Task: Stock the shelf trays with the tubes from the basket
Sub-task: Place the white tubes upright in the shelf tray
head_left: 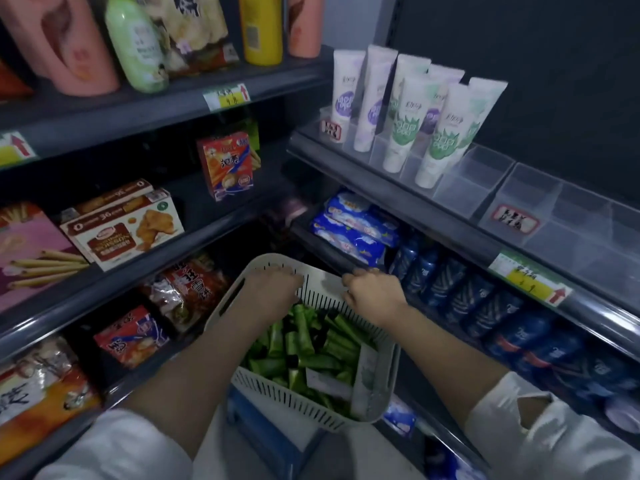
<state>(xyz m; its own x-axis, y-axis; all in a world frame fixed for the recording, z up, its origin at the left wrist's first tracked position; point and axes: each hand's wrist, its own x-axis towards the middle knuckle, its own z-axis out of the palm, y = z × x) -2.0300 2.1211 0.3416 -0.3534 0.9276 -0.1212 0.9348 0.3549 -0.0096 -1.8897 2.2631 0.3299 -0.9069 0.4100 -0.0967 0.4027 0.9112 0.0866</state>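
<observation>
A white slotted basket (375, 403) sits low in the middle, full of green-capped tubes (304, 341). My left hand (273, 284) reaches over the basket's far rim with curled fingers. My right hand (372, 289) grips that same far rim beside it. Whether the left hand grips the rim or a tube I cannot tell. On the right shelf, clear plastic trays (474, 181) stand in a row. The left trays hold several upright white tubes with purple (346, 95) and green (405, 123) prints. The trays further right hold nothing.
A blue stool or crate (263, 431) carries the basket. Blue packs (356, 226) and dark blue bottles (460, 292) fill the shelf under the trays. Snack boxes (124, 226) and bags fill the left shelves, with bottles (136, 43) on top.
</observation>
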